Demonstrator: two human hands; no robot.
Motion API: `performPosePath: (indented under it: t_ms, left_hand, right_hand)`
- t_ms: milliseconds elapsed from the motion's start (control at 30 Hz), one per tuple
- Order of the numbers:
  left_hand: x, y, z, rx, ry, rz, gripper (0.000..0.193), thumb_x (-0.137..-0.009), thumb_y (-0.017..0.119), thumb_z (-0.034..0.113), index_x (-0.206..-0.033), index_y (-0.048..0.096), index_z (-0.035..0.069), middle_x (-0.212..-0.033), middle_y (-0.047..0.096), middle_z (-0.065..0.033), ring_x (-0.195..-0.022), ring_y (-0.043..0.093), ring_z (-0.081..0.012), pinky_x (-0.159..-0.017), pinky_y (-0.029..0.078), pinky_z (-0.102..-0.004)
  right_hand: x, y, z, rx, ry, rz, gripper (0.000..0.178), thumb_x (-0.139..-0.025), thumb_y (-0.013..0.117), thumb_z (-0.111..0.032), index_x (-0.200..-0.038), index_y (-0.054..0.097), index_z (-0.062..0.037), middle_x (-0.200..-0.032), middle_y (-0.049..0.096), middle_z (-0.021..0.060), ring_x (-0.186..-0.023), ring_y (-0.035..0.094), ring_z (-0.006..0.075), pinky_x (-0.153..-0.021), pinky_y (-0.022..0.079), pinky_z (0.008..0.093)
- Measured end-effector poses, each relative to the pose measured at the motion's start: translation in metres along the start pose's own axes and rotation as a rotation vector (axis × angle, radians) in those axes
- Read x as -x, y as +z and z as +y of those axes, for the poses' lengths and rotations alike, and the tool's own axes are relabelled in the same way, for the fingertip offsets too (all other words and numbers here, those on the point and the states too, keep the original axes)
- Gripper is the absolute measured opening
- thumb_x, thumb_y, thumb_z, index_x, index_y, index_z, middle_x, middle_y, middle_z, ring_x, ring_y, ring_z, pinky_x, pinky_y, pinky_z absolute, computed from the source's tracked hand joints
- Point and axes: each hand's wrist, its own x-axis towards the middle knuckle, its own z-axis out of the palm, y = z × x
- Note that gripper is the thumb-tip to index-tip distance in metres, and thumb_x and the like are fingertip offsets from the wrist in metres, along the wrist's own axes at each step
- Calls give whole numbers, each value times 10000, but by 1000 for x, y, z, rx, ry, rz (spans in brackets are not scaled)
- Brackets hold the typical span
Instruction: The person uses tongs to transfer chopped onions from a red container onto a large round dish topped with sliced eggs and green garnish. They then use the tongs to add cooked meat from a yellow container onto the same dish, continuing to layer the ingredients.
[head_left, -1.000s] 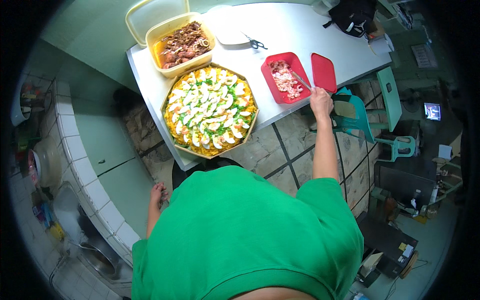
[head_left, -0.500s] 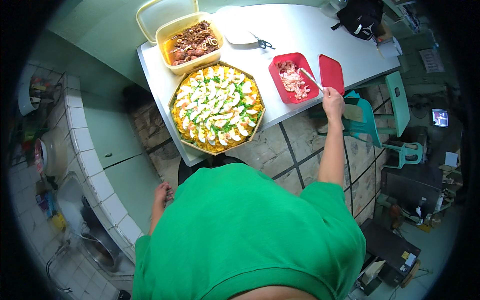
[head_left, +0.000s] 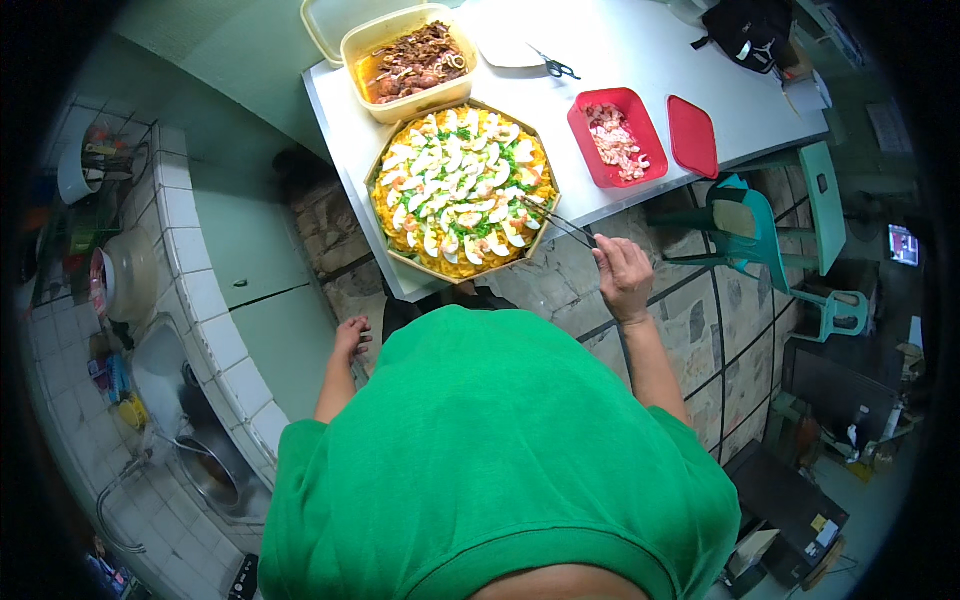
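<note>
Half a second ago, the right hand (head_left: 622,272) held the tongs (head_left: 572,228) at the red container (head_left: 650,125); now it is nearer and to the left, with the tips at the right side of the yellow, egg-topped dish (head_left: 460,190). Its grip is clamped on the tongs; I cannot tell whether the tips pinch anything. The left hand (head_left: 350,337) is again low on the left, short of the tabletop (head_left: 610,50), its grip loosely curled around nothing visible.

Counted: one pair of tongs; one octagonal tray (head_left: 539,243), holding the dish at the near left of the tabletop; one red container of pink pieces, right of the tray; one red lid (head_left: 692,137) just right of that; one cream container (head_left: 400,110) of brown meat (head_left: 415,65), beyond the tray; one pair of scissors (head_left: 557,67), far, between the cream and red containers; one black bag (head_left: 740,35) at the far right. The egg slices are many, too crowded to count.
</note>
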Motion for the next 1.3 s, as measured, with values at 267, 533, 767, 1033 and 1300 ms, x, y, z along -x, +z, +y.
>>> performPosePath:
  t_ms: [267, 533, 767, 1033, 1300]
  left_hand:
    - [7, -2, 6, -10, 64, -24, 292, -965, 553, 371, -1212, 595, 221, -1007, 632, 33, -813, 623, -146, -667, 459, -354]
    - [12, -11, -31, -70, -57, 28, 288, -967, 546, 372, -1211, 604, 232, -984, 633, 28, -790, 622, -148, -649, 466, -363]
    - [-2, -11, -35, -13, -27, 20, 272, -960, 554, 362, -1189, 606, 224, -965, 633, 28, -778, 621, -146, -651, 471, -357]
    - [21, -12, -26, 62, -24, 70, 257, -970, 547, 342, -1185, 605, 213, -967, 634, 35, -788, 615, -138, -664, 471, -360]
    - [33, -1, -40, -126, -56, 72, 251, -972, 541, 350, -1161, 606, 198, -979, 639, 29, -781, 614, -155, -667, 475, -386]
  right_hand:
    - [17, 4, -4, 57, -123, 25, 288, -815, 708, -131, -1100, 662, -113, -880, 617, 36, -698, 553, 232, -610, 413, 361]
    - [-19, -27, 76, 338, 53, 309, 186, -900, 641, -128, -1079, 666, -79, -896, 632, 74, -803, 612, 270, -696, 483, 383]
    - [-43, 12, 137, 316, 392, 32, 234, -940, 572, -256, -1070, 671, -88, -962, 648, 118, -885, 634, 305, -737, 499, 423]
    - [-36, 18, 140, -183, 691, -13, 309, -956, 566, -297, -1043, 690, -27, -931, 683, 183, -838, 670, 289, -765, 496, 368]
    - [-22, 11, 45, -96, 366, -240, 222, -931, 577, -258, -1012, 678, -78, -950, 645, 124, -870, 637, 358, -735, 503, 432]
